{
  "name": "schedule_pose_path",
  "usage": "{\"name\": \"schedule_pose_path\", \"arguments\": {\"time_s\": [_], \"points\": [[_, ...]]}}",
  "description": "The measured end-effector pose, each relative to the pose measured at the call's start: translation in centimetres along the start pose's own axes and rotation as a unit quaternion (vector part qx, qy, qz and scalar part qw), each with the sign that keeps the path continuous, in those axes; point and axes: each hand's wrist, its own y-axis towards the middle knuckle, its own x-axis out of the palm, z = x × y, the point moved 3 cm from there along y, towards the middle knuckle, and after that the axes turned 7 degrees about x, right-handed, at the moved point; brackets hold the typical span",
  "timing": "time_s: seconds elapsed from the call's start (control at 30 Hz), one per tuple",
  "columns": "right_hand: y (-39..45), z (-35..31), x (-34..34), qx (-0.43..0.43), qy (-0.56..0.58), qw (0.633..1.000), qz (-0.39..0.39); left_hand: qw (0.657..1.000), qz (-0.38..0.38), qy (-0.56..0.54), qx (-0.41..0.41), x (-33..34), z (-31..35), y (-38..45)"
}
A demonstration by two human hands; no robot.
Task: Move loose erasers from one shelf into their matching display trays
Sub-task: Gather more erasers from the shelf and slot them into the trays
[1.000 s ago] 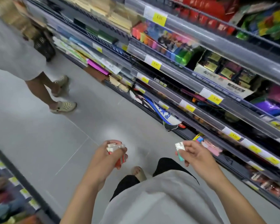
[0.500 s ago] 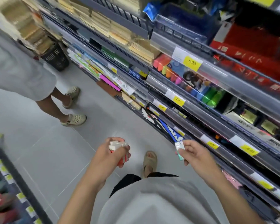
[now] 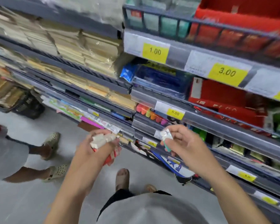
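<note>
The left hand (image 3: 95, 149) grips a bundle of erasers (image 3: 103, 140), its fingers curled round white blocks on top and red-and-white sleeves below. Held as one fistful near the body, the bundle serves as a carried stock, so the other hand is free to sort.

The right hand (image 3: 183, 143) pinches a single eraser (image 3: 166, 137) between thumb and the first fingers; its wrapper looks white with a teal end, though motion blur makes the print unreadable. Pinched at its top and lifted clear of the bundle, it seems to be singled out for matching against the goods on the shelves (image 3: 217, 125) to the right.

Both hands hang over the floor (image 3: 31, 199), in front of the lower shelf edges with their yellow price tags (image 3: 175, 113). No display tray for erasers is plainly visible here: the near shelves hold highlighters (image 3: 152, 114), red boxes (image 3: 220, 97) and blue packs (image 3: 160, 80), with stacks of brown envelopes (image 3: 87, 47) farther left. So I judge the erasers to be in transit, the matching trays not yet reached.

A second person's legs in pale clogs (image 3: 52, 143) stand at the far left of the aisle, well apart from the hands.
</note>
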Motion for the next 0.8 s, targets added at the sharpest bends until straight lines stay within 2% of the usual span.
{"name": "schedule_pose_path", "arguments": {"time_s": [0.17, 0.43, 0.67, 0.8], "points": [[-0.9, -4.8, -0.7, -0.011, -0.021, 0.996, 0.090, 0.990, -0.106, 0.007, 0.092, 1.2, 8.0, 5.7], [-2.1, -12.6, 0.8, -0.044, -0.030, 0.982, 0.180, 0.939, -0.266, -0.027, 0.218, 3.3, 17.6, 10.1], [-2.0, -20.1, -0.3, -0.136, -0.098, 0.960, 0.226, 0.909, -0.316, -0.063, 0.262, 4.6, 21.5, 12.1], [-0.6, -24.7, -2.3, -0.188, -0.242, 0.908, 0.287, 0.902, -0.332, -0.078, 0.266, 5.1, 22.7, 12.7]]}}
